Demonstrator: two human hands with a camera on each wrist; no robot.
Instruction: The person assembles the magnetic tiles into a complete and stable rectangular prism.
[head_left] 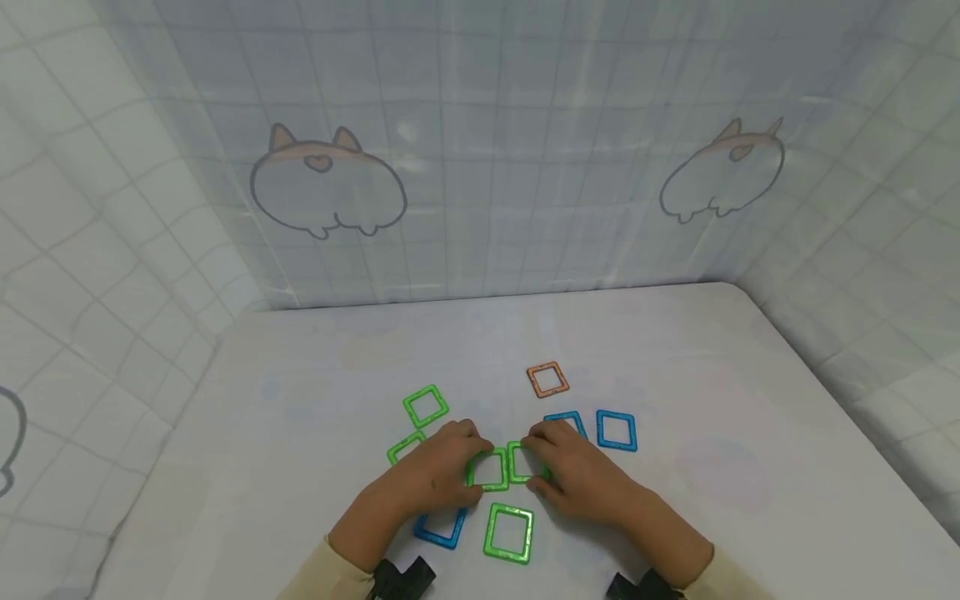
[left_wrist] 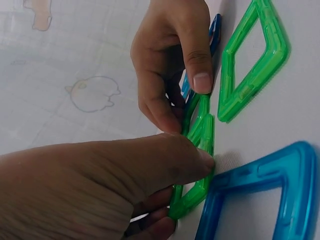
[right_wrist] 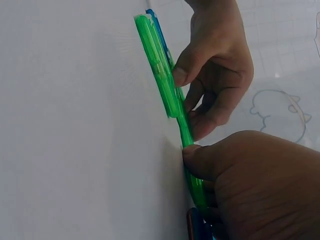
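Left grip (head_left: 444, 468) pinching left green square (head_left: 492, 487); right grip (head_left: 576, 472) pinching right green square (head_left: 512, 463). Mid-worktop (head_left: 285, 442), edges seemingly meeting. Pairing looks nearly done; near green square (head_left: 507, 557), far orange square (head_left: 553, 392) remain apart.

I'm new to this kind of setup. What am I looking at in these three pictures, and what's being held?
There's no robot here, just a person's left hand and right hand. The wide picture comes from a camera worn on the head, looking forward and down. The two close pictures come from cameras worn on the wrists, so the table appears tipped sideways.

Each hand grips a hollow green square: the left-hand square and the right-hand square lie side by side, edges close together. Around them are three more green squares, three blue squares and one orange square. The hands partly hide some of these.
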